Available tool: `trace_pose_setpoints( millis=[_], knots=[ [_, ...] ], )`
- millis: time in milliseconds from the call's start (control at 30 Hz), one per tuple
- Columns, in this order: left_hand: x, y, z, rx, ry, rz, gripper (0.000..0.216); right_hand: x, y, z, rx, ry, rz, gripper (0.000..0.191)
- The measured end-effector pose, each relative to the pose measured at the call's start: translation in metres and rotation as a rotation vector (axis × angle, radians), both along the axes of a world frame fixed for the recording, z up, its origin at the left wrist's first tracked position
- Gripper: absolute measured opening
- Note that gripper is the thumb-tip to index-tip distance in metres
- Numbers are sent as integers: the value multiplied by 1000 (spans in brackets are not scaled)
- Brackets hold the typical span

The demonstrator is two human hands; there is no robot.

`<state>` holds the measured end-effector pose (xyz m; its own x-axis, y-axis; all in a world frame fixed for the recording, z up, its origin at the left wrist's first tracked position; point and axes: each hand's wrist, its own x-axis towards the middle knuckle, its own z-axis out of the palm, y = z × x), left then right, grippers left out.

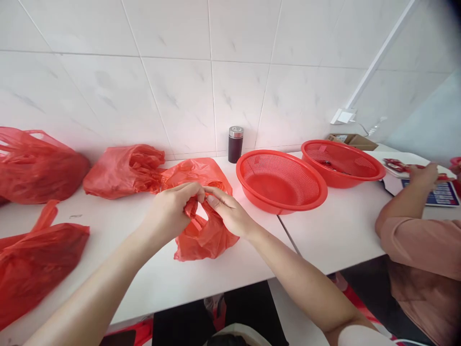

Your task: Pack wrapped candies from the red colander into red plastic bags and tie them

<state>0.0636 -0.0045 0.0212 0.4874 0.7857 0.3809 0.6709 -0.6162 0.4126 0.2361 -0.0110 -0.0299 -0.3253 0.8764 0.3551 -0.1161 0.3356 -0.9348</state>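
Note:
In the head view, a red plastic bag [201, 242] sits on the white table in front of me, its handles pulled up. My left hand [179, 206] is closed round one part of the gathered handles. Thumb and fingers of my right hand [230, 209] pinch the bag close beside it, and the two hands meet at the fingertips. A gap between the handles shows under my fingers. Behind my hands rests more red plastic bag [196, 168]; whether it is the same bag I cannot tell. What lies inside is hidden.
Filled red bags [39, 166] stand at the left, another bag [118, 173] lies by the wall. A dark tumbler [235, 145] stands behind a red basket [248, 175]. A second basket [324, 180] holds small dark items. At the right, a co-worker's hand [424, 175] is over a scale [442, 194].

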Motion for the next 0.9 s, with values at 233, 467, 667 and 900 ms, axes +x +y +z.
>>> trace_pose_setpoints(
  millis=[233,467,667,900],
  knots=[
    [0,0,-12,-29,-134,-128,27,7,-8,3,-105,-31,18,27],
    [-54,-21,-70,-379,-259,175,43,34,-14,-41,-175,-101,-309,34],
    [-49,-39,-118,-416,-532,328,44,41,-9,-77,-205,-247,-558,34],
    [-2,-19,-141,-239,-299,409,29,-8,-24,-92,47,-706,-607,37]
  ],
)
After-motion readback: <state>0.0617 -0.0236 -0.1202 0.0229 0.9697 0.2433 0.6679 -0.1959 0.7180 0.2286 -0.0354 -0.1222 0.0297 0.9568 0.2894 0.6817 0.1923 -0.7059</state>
